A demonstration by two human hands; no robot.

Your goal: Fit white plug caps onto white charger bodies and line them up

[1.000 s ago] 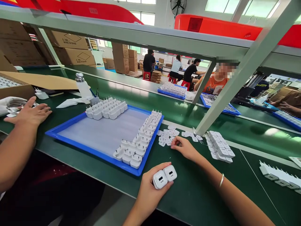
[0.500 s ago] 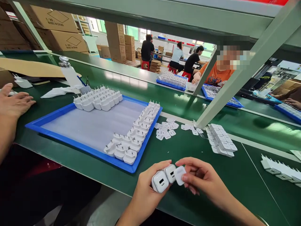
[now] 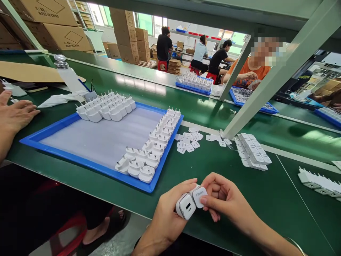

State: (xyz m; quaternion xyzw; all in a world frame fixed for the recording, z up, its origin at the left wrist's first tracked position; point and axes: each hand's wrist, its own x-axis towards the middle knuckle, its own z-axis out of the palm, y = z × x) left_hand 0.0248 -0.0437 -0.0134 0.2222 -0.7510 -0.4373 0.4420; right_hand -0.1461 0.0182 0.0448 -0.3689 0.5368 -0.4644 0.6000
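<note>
My left hand (image 3: 169,209) is wrapped round two white chargers side by side near the table's front edge. The nearer charger (image 3: 185,207) shows its port face. Over the face of the other lies a white square cover (image 3: 199,196) with grey lettering, pinched at its right edge by the thumb and fingers of my right hand (image 3: 223,197). Ahead of my hands are loose white covers (image 3: 188,139) in a pile. A blue tray (image 3: 98,169) to the left holds rows of white plug chargers (image 3: 146,173) with pins upward.
A stack of white square pieces (image 3: 254,151) stands right of the loose covers, behind it a slanted metal post (image 3: 277,71). More chargers (image 3: 317,183) lie far right. Another person's hand (image 3: 20,113) rests at the left edge. A bottle (image 3: 68,76) stands behind the tray.
The white cover has moved left from beside the second charger onto its face, and its lettering now shows. The view has shifted slightly.
</note>
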